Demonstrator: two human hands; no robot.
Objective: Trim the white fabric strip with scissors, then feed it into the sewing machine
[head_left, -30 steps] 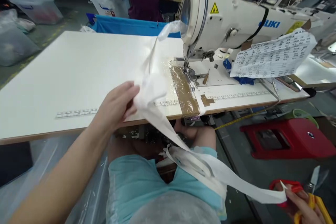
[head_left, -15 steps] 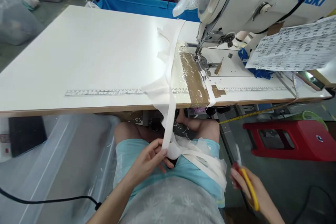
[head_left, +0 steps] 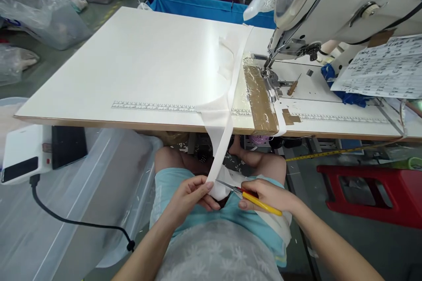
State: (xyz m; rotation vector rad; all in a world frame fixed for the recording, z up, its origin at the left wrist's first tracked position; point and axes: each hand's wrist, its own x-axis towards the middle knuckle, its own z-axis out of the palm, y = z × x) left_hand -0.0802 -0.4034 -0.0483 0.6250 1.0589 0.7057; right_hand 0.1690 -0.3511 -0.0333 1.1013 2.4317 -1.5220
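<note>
My left hand (head_left: 197, 194) pinches the lower end of a white fabric strip (head_left: 225, 140) between thumb and fingers, above my lap. The strip runs up over the table's front edge and across the tabletop, with thin white cloth attached along its left side. My right hand (head_left: 263, 195) grips scissors (head_left: 259, 202) with yellow and red handles. Their blades point left, and the tip is at the strip beside my left fingertips; I cannot tell whether the blades are around the strip. More white fabric lies across my lap, partly hidden by my right hand.
A sewing machine (head_left: 316, 13) stands at the right of the white table (head_left: 158, 66). An awl (head_left: 293, 85) lies near its needle. A red stool (head_left: 372, 193) is at the right, a clear plastic bin (head_left: 108, 189) at the left below the table, and a power bank (head_left: 29, 153) above it.
My right hand has brought the scissors from the far right to the strip beside my left hand. The left hand keeps its pinch. The view has shifted left.
</note>
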